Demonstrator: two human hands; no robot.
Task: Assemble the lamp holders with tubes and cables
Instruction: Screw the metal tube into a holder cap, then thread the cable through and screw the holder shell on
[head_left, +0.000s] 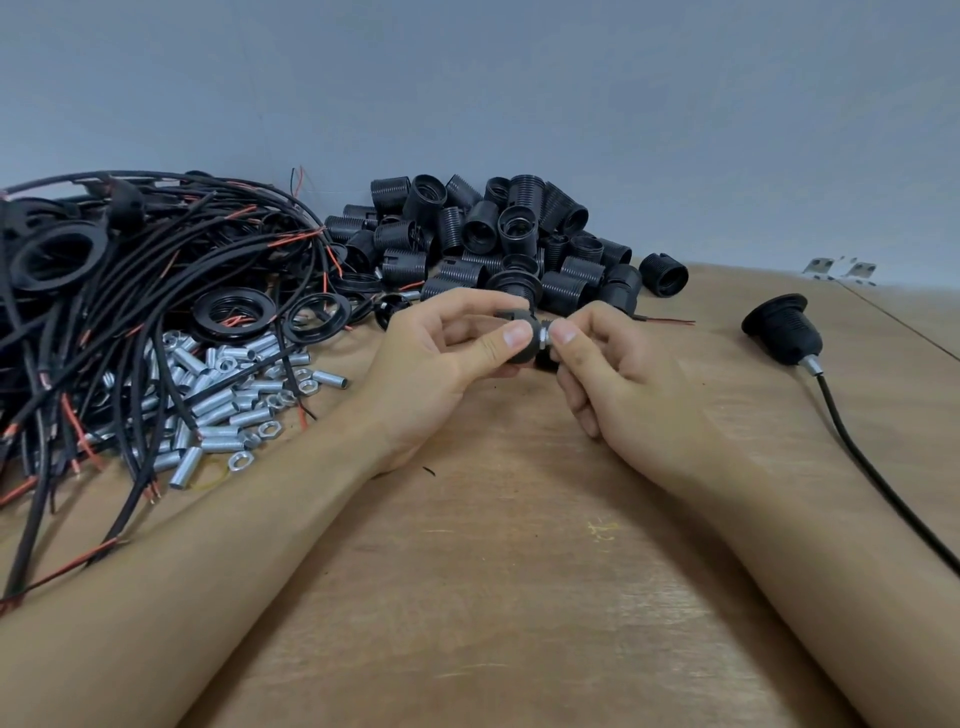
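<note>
My left hand grips a black lamp holder part above the middle of the wooden table. My right hand pinches a small silver threaded tube that meets the end of that black part. Most of the held piece is hidden by my fingers. A pile of black threaded lamp holders lies just behind my hands. Silver tubes and nuts are heaped at the left, beside a tangle of black cables with red wire ends.
A finished lamp holder with its tube and black cable lies at the right, the cable trailing toward the right edge. Black ring collars sit among the cables. Small metal brackets rest at the far right by the grey wall.
</note>
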